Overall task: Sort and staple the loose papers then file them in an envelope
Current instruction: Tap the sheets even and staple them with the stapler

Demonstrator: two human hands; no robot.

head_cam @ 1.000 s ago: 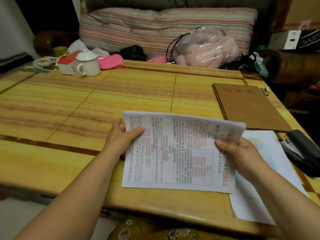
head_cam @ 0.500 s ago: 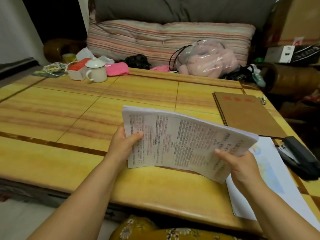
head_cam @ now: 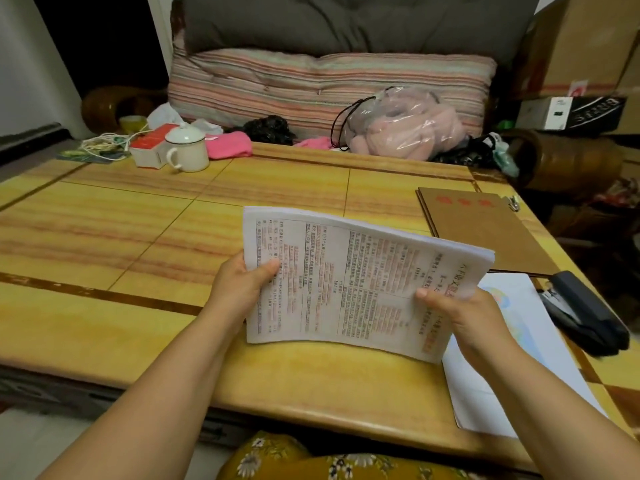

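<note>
Both hands hold a stack of papers (head_cam: 349,285) tilted over the table's (head_cam: 138,237) near edge.
Left hand (head_cam: 239,289) pinches its left side, right hand (head_cam: 460,313) its right (thumbs on top); envelope (head_cam: 485,233) and stapler (head_cam: 585,313) lie right, bare tabletop left.

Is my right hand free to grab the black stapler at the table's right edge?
Probably not yet: the right hand grips the stack of printed papers. The black stapler lies close beside it with nothing between.
</note>
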